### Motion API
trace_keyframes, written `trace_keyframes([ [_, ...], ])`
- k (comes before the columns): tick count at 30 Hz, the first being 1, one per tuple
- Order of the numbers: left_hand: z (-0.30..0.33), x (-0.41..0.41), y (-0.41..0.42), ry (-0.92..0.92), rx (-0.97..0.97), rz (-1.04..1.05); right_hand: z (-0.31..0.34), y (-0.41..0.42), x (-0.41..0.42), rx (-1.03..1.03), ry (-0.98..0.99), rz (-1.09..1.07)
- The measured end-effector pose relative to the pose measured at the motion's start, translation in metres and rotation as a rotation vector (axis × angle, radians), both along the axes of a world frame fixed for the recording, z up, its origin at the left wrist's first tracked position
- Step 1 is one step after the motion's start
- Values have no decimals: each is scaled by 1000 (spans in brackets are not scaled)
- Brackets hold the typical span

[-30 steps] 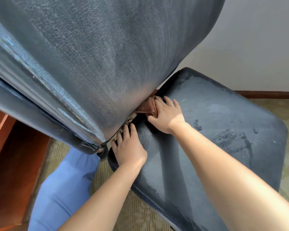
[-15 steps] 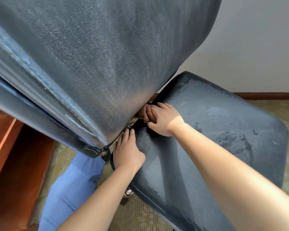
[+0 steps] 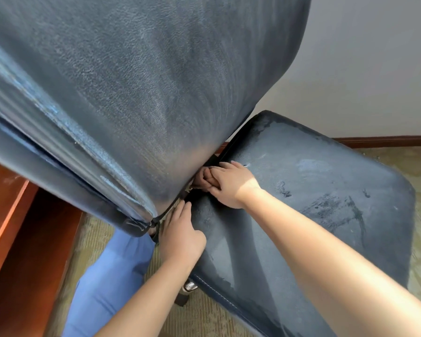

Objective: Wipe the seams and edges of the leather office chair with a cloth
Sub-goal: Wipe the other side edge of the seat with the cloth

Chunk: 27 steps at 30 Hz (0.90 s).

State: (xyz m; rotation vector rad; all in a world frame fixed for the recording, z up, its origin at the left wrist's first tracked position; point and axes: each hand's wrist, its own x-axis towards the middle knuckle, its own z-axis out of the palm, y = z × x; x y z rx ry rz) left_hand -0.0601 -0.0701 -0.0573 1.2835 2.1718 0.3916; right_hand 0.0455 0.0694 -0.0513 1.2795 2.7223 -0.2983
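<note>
In the lower middle of the frame, our left hand (image 3: 180, 239) is resting flat and open on the seat (image 3: 314, 203) edge. Right of it, our right hand (image 3: 231, 183) is pushing the cloth (image 3: 201, 180) deeper than a second ago, closed around it, into the chair's seam under the backrest (image 3: 144, 93), so the wiping is continuing.
</note>
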Motion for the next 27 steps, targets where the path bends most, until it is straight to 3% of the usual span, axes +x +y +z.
trace_keyframes([
  [5,-2,-3,-23,-63,67,118,6,-17,-11,-49,91,-107],
  [12,5,-5,-42,-433,269,579,-4,-66,-32,-224,267,-27],
  [18,-25,-21,-55,-742,248,903,-8,-102,-42,-223,339,72],
  [21,-56,-26,-60,-823,208,912,-10,-120,-44,-181,382,142],
  [27,-23,-24,-66,-872,155,906,-7,-131,-34,-134,420,256],
])
